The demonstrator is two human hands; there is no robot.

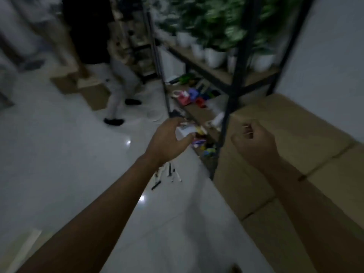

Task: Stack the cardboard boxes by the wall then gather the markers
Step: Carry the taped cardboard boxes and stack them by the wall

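Markers (167,174) lie scattered on the white floor (59,154) just below the left hand (167,141) — fingers loosely spread, empty; right hand (254,142) clenched, holding nothing, above the stacked cardboard boxes (291,138) by the wall

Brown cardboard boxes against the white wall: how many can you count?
2: upper brown cardboard box stacked on lower brown cardboard box, both beside the black metal shelf. Others may sit out of frame.

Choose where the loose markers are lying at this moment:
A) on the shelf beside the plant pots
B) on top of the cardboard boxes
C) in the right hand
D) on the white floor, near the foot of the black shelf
D: the markers lie scattered on the white floor, below the left hand and near the black shelf.
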